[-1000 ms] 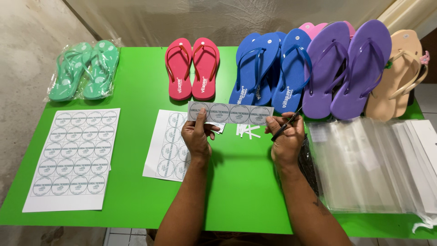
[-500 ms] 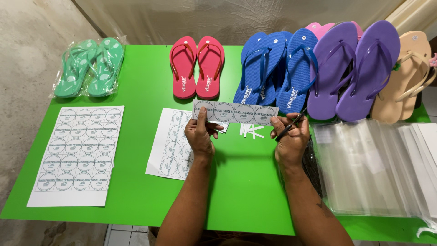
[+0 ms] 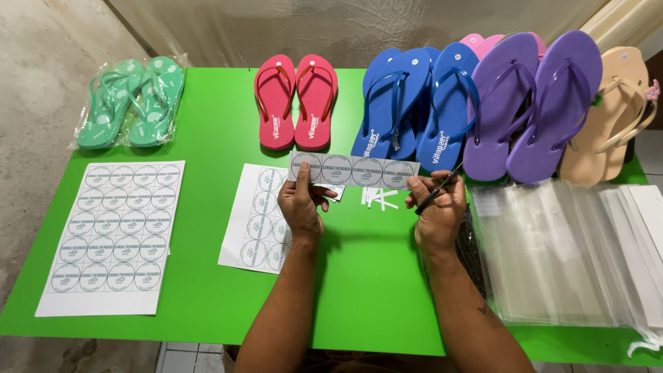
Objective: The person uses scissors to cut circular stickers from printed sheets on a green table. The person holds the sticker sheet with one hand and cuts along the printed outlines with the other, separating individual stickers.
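Observation:
My left hand point(image 3: 300, 204) pinches the left end of a paper strip of round labels point(image 3: 353, 170) and holds it level above the green table point(image 3: 207, 138). My right hand point(image 3: 436, 207) grips dark scissors point(image 3: 438, 188), whose blades touch the strip's right end. Under the left hand lies a partly cut label sheet point(image 3: 255, 217). Thin white paper offcuts point(image 3: 380, 197) lie on the table below the strip.
A full label sheet point(image 3: 110, 235) lies at the left. Bagged green flip-flops point(image 3: 131, 100) sit at the far left, then red point(image 3: 297, 100), blue point(image 3: 414, 110), purple point(image 3: 532, 103) and beige point(image 3: 611, 114) pairs along the back. Clear plastic bags point(image 3: 552, 252) are stacked at the right.
The view has shifted slightly. Both hands keep the strip and scissors in nearly the same place, with the scissors still at the strip's right end.

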